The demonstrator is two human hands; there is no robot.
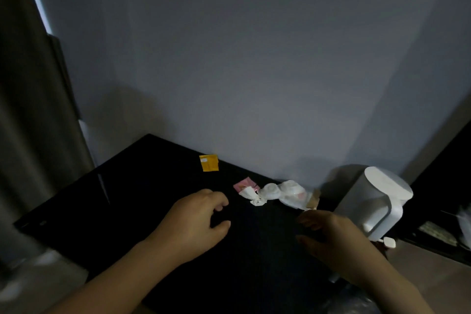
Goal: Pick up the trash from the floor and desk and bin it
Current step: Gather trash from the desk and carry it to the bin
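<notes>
Dim room, black desk [127, 199] pushed against a grey wall [254, 58]. Left hand [201, 214] and right hand [328, 234] hover low over the desk, each with fingers and thumb curled into a C, the two facing each other. The gap inside each C is pure shadow, so I can't tell whether either grips anything (the symmetry hints at something dark held open between them, but that's a guess).

Trash not yet picked up: crumpled white wrappers [280, 192] lie on the desk just beyond the hands, near the wall. Left hand sits in front-left of that heap, right hand just in front of its right end. My read is they're staged either side to scoop the heap first.

Pink wrapper [244, 184] touches the heap's left end and a brown card scrap [314, 201] its right end. Yellow packet [209, 163] lies further left of the heap, apart, by the wall. White round-topped appliance [374, 201] stands right of the heap. Curtain [30, 135] hangs far left of it.

Labels: the yellow packet has a pale patch, nothing legible.
</notes>
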